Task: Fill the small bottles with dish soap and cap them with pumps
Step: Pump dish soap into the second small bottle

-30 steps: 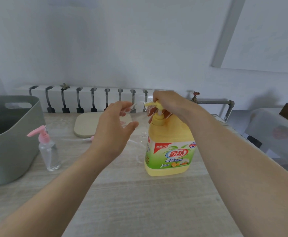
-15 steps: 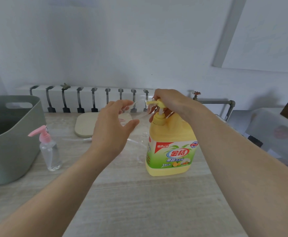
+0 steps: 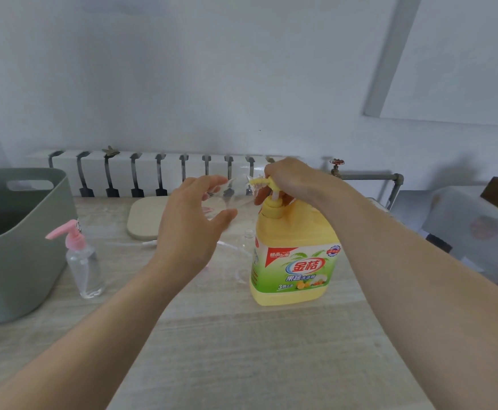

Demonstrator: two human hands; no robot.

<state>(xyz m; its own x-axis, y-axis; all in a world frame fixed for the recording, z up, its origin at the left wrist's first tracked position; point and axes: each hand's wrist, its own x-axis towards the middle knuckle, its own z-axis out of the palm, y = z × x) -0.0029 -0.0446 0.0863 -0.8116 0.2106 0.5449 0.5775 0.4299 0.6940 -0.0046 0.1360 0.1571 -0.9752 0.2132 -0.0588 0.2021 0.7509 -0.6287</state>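
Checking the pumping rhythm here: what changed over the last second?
The pump head of the dish soap bottle rose a little under the right hand, baring its white stem. The left hand still holds the clear small bottle at the nozzle. The pink-pump bottle and grey tub stayed put.

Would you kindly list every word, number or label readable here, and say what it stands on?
"金桔": brand oval on the dish soap bottle, on its label.
"3": lower left of that label; the characters after it are blurred.
Red banner, green line under the brand, round badge: too blurred to read.
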